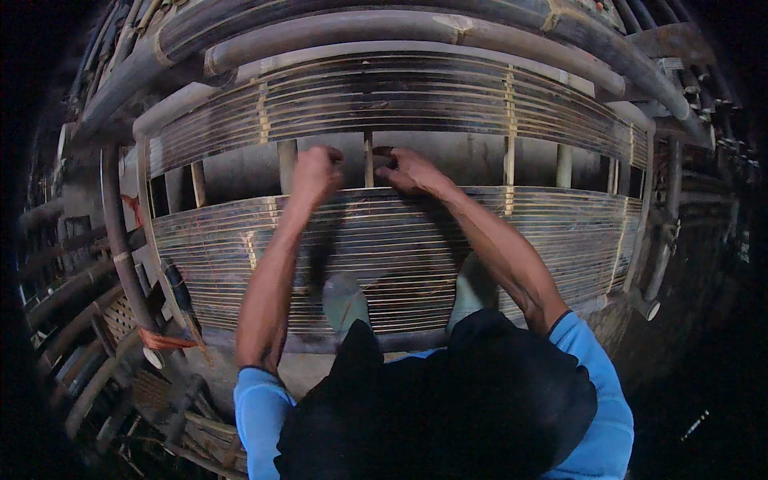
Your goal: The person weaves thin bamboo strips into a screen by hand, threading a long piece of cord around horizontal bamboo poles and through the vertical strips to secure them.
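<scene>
Over the open gap of a low bamboo frame, my left hand [318, 171] is curled closed with its fingertips turned toward the middle. My right hand [410, 170] faces it a short way off, thumb and fingers drawn together. What either hand pinches, if anything, is too dark and small to make out. Between them a narrow upright crosspiece [369, 160] spans the gap. Beyond the hands lies a band of thin bamboo slats [448, 96]. A wider slat band [560, 232] runs beneath my forearms, with pale cross ties binding it.
Thick bamboo poles [336, 30] cross behind the frame. Bamboo posts stand at both sides, the left post [117, 224] tied low with orange-red cord [164, 340]. Stacked poles crowd the far left. My left foot [345, 302] and right foot [472, 294] show over the near slats.
</scene>
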`<act>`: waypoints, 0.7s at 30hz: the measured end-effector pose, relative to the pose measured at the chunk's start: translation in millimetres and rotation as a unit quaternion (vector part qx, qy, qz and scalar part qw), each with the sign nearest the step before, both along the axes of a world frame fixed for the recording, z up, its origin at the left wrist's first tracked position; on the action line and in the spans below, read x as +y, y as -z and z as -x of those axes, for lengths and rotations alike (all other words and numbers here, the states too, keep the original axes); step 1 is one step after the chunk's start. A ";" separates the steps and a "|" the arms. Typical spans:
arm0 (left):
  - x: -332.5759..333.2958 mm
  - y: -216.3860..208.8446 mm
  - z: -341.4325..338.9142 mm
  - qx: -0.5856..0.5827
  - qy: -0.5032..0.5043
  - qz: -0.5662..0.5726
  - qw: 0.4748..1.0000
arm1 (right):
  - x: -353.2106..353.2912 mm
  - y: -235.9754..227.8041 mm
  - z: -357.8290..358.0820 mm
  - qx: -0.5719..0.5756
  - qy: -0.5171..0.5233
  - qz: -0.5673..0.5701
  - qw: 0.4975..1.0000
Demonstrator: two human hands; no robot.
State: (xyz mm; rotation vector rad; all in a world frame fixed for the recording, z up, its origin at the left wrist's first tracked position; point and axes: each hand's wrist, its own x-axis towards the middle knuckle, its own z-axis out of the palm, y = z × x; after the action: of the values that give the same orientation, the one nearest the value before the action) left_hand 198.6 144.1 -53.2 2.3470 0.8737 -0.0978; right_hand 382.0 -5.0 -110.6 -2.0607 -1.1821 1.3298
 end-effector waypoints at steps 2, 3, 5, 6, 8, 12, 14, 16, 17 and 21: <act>-17.4 43.6 -7.9 0.009 -0.041 -0.040 0.998 | 7.5 0.0 9.0 -0.015 -0.002 0.016 1.000; -22.4 48.3 -18.4 0.004 -0.034 -0.037 0.999 | 5.4 2.3 3.5 -0.006 -0.009 -0.032 0.999; -27.1 53.8 -32.3 -0.018 -0.071 0.056 0.996 | -0.3 4.8 -4.2 0.000 -0.012 -0.080 0.997; -25.5 50.6 -28.1 -0.013 -0.072 0.058 0.996 | -0.3 -2.9 2.5 -0.016 0.008 -0.084 0.996; -27.6 20.4 -31.2 0.011 -0.067 0.080 0.995 | -8.6 -14.9 -3.9 -0.041 0.037 -0.082 0.995; -10.8 -12.9 -15.9 -0.092 -0.148 0.280 0.944 | -23.4 -30.6 -13.7 0.171 0.136 -0.091 0.972; -16.1 -35.6 -17.2 -0.197 -0.172 0.456 0.851 | -34.1 -41.2 -14.9 0.283 0.173 -0.157 0.930; -29.0 -58.8 -15.8 -0.290 -0.197 0.610 0.711 | -38.9 -66.2 -5.5 0.309 0.128 -0.213 0.918; -37.6 -67.5 -15.9 -0.221 -0.152 0.583 0.767 | -37.7 -75.0 -1.0 0.315 0.124 -0.203 0.919; -52.4 -56.0 20.0 -0.200 -0.041 0.215 0.955 | -35.7 -110.4 4.8 0.157 0.062 -0.206 0.964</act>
State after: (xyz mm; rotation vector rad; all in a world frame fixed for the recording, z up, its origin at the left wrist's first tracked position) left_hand 178.6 91.7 2.8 1.8319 0.6670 0.1977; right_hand 377.2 -40.7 -0.3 -1.5385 -1.0611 1.1780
